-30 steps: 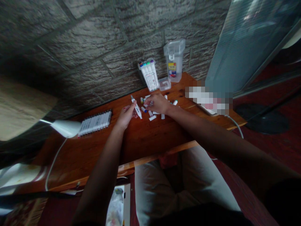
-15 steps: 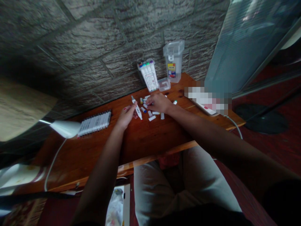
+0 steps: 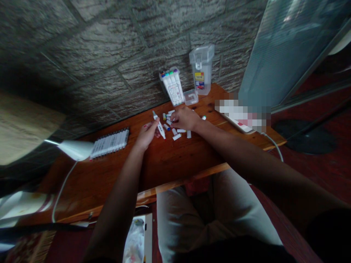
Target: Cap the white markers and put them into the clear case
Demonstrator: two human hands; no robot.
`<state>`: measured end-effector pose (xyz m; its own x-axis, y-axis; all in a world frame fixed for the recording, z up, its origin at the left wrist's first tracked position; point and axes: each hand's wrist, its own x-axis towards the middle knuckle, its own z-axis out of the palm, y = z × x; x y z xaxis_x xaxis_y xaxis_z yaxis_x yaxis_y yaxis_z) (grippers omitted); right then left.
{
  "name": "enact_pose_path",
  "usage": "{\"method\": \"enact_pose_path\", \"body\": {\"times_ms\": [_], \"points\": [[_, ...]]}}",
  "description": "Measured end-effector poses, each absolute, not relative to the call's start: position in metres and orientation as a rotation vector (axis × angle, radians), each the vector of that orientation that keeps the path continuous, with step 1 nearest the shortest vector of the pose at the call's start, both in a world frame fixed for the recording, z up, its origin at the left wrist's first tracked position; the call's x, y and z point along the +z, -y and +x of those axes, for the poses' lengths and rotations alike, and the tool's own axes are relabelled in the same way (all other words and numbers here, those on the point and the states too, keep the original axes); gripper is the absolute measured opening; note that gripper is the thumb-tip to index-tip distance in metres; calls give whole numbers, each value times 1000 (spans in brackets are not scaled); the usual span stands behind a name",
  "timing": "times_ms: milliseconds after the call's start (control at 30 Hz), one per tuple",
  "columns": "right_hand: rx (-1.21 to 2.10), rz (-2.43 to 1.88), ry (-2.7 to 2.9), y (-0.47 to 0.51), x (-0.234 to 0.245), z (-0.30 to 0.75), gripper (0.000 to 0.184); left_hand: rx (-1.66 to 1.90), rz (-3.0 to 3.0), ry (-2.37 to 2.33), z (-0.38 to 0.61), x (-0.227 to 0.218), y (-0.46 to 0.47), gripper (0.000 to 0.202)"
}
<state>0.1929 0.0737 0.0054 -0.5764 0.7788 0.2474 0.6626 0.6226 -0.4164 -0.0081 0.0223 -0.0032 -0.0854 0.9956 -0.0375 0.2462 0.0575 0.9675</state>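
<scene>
My left hand [image 3: 146,134] is closed round a white marker [image 3: 159,126] that sticks up and to the right from my fingers. My right hand [image 3: 184,118] lies over a scatter of small white marker caps [image 3: 177,137] on the wooden table [image 3: 115,171], its fingertips curled down among them; what they pinch, if anything, is hidden. Behind the caps a clear case of markers [image 3: 172,87] with coloured ends leans on the stone wall. A small clear lid [image 3: 191,97] lies beside it.
A tall clear plastic box [image 3: 201,69] stands at the back by the wall. A flat tray of white markers [image 3: 109,143] lies at the left, near a white lamp head [image 3: 74,149] with its cable. A white device [image 3: 241,126] with a cord lies at the right edge.
My right hand has shifted slightly left and back over the caps. The left hand and its marker have barely moved.
</scene>
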Motion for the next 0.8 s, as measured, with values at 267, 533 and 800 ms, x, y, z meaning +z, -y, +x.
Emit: {"method": "enact_pose_path", "body": {"times_ms": [267,533,800], "points": [[521,-1009,2269,-76,3,191,15,1100,1325,-1464,-10,-6,-24,53],[743,-1013,1902,-77,3,186,25,1103,1299,-1472,-9,-6,-23,51],[834,-994,1903,-81,-1,182,21,1103,1327,-1469,-10,-7,-24,52]]}}
